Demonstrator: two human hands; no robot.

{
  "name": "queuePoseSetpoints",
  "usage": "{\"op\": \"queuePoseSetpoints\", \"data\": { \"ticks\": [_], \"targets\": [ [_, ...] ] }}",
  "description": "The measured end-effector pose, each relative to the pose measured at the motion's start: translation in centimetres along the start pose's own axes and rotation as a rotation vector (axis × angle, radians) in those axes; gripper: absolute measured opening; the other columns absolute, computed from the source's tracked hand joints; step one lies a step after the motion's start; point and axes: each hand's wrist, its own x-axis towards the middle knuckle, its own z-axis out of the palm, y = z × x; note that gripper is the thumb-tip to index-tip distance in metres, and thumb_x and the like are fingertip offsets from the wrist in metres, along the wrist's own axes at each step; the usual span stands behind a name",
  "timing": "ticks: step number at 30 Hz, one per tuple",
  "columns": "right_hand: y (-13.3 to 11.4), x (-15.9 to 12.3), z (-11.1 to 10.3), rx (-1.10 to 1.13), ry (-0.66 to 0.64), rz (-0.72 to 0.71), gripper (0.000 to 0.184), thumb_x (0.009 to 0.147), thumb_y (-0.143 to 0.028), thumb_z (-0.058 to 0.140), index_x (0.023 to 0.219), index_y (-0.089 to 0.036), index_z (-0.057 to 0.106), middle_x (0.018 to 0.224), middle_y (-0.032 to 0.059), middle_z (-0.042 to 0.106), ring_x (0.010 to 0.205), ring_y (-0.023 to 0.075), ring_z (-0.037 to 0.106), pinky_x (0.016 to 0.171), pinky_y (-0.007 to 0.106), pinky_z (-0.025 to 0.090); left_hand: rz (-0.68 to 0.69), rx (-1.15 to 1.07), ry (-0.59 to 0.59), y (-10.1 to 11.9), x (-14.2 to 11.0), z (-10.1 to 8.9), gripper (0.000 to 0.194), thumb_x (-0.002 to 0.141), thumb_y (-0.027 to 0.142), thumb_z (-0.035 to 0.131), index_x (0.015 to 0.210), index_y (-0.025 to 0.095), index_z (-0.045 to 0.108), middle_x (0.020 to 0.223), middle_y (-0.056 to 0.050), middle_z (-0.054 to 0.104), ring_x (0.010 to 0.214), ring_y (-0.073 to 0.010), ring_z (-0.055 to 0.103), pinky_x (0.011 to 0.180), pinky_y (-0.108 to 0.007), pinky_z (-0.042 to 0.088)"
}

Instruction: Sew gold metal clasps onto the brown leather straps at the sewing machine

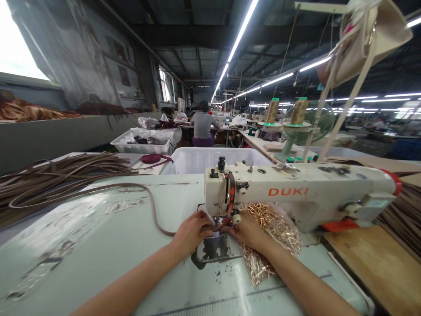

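My left hand point(190, 231) and my right hand point(247, 230) meet under the head of a white sewing machine point(296, 193) marked DUKI. Both pinch the end of a brown leather strap point(149, 199) at the needle, fingers closed. From my left hand the strap curves away to the left across the pale green table point(98, 245). My right wrist lies over a clear bag of gold metal rings point(279, 226) beneath the machine arm.
A heap of brown straps point(55, 175) lies at the far left, more at the right edge point(404, 215). White bins point(197, 160) stand behind the machine. Two thread cones point(286, 112) rise on a stand. A wooden board point(378, 259) lies at right. A seated person point(203, 127) works far ahead.
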Motion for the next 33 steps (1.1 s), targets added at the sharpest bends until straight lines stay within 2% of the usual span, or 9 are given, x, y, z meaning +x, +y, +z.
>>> {"op": "queuePoseSetpoints", "data": {
  "ticks": [6,11,17,21,27,33],
  "targets": [
    [1.3,0.0,1.1,0.046,0.033,-0.028,0.018,0.090,-0.030,0.057,0.086,-0.018,0.070,0.089,0.0087,0.069,0.089,0.0216,0.064,0.077,0.026,0.043,-0.070,-0.165,0.014,-0.3,1.0,1.0,0.015,0.080,0.018,0.063,0.090,0.026,0.069,0.095,0.001,0.063,0.086,-0.0162,0.061,0.079,-0.025,0.044],
    [1.8,0.0,1.7,0.074,0.045,-0.066,0.009,0.085,-0.019,0.060,0.081,-0.018,0.068,0.091,0.0064,0.068,0.089,0.0205,0.062,0.076,0.026,0.043,-0.059,-0.227,-0.003,-0.5,1.2,0.8,0.011,0.079,0.017,0.063,0.085,0.024,0.069,0.092,0.000,0.063,0.083,-0.0165,0.060,0.075,-0.024,0.042],
    [1.8,0.2,1.9,0.093,0.062,-0.070,0.011,0.084,-0.015,0.058,0.080,-0.017,0.068,0.087,0.0075,0.067,0.087,0.0205,0.063,0.075,0.026,0.043,-0.041,-0.241,0.003,-0.7,1.5,0.9,0.010,0.079,0.014,0.061,0.082,0.022,0.066,0.092,0.001,0.063,0.083,-0.0157,0.059,0.074,-0.022,0.041],
    [1.6,0.2,1.7,0.093,0.077,-0.067,0.012,0.085,-0.017,0.057,0.083,-0.017,0.068,0.086,0.0085,0.068,0.088,0.0215,0.062,0.075,0.027,0.044,-0.049,-0.232,0.015,-0.8,1.5,1.0,0.007,0.082,0.017,0.058,0.084,0.020,0.064,0.093,-0.002,0.062,0.086,-0.0182,0.058,0.074,-0.025,0.041],
    [1.5,0.2,1.7,0.088,0.088,-0.071,0.010,0.083,-0.014,0.059,0.078,-0.017,0.067,0.089,0.0090,0.068,0.086,0.0221,0.063,0.074,0.028,0.043,-0.012,-0.236,-0.030,-0.8,1.7,0.7,0.007,0.082,0.017,0.057,0.087,0.020,0.062,0.094,-0.002,0.061,0.087,-0.0181,0.059,0.073,-0.024,0.042],
    [1.7,0.3,1.9,0.093,0.083,-0.080,0.011,0.083,-0.013,0.057,0.084,-0.018,0.067,0.091,0.0078,0.068,0.085,0.0215,0.063,0.073,0.027,0.042,-0.016,-0.223,-0.056,-0.7,1.7,0.4,0.008,0.083,0.020,0.054,0.087,0.018,0.061,0.091,-0.003,0.062,0.087,-0.0201,0.059,0.074,-0.026,0.043]
  ]
}}
